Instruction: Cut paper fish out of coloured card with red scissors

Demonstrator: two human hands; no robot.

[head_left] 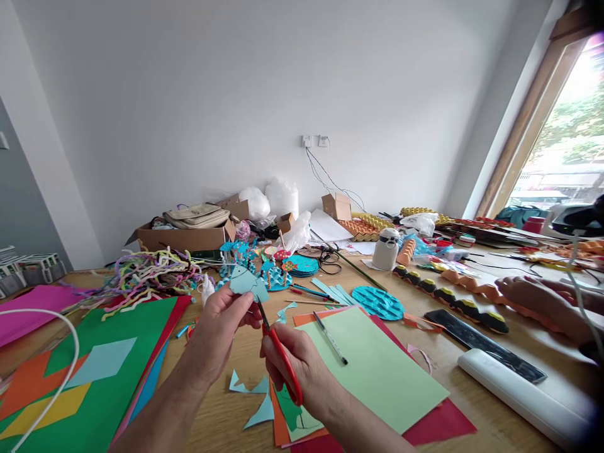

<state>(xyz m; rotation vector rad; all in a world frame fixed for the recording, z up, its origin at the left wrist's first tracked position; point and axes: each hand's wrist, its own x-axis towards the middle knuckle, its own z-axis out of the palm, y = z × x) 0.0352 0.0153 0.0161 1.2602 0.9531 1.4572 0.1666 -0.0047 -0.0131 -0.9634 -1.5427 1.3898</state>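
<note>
Pinching a light-blue paper cutout (243, 282) between thumb and fingers, the left hand (219, 330) holds it above the middle of the wooden table (214, 384). The right hand (296, 357) grips red-handled scissors (289, 372), their blades at the cutout's lower right edge. Towards the table's near edge, light-blue scraps (262, 412) lie beside a pale green sheet (382, 371) bearing a pen (330, 338).

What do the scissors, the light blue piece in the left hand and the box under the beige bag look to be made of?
Scissors: shiny red handles, likely plastic; slim dark blade, probably metal.
Light blue piece: matte, thin and flat with crisp edges, so paper or thin card.
Box: dull brown with open flaps, likely cardboard.
</note>
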